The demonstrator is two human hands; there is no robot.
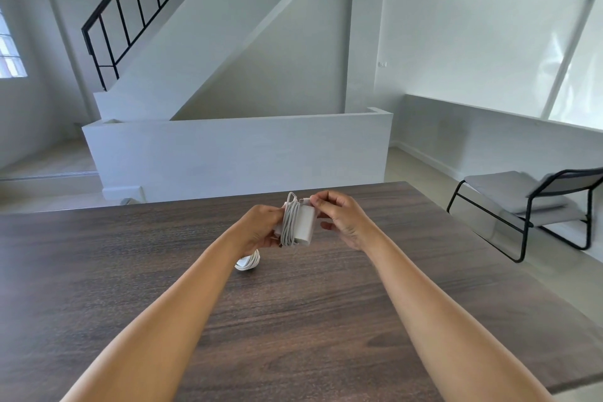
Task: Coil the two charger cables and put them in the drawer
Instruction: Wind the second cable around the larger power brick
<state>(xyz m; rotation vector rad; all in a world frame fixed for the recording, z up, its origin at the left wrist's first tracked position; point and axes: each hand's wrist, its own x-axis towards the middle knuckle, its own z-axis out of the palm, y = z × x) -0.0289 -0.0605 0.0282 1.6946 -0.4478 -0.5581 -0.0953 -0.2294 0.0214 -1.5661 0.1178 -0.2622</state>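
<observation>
Above the far half of the table I hold a white charger block [305, 222] with its white cable wound around it in several turns. My left hand [261, 227] grips the block's left side. My right hand [339, 215] pinches the cable's end at the block's top right corner. A second white charger cable [248, 262] lies coiled on the dark wooden table [293, 320], just below my left hand and partly hidden by my wrist. No drawer is in view.
A grey low chair with a black metal frame [535, 202] stands to the right of the table. Beyond the table's far edge is a low white wall [235, 150] and a staircase with a black railing.
</observation>
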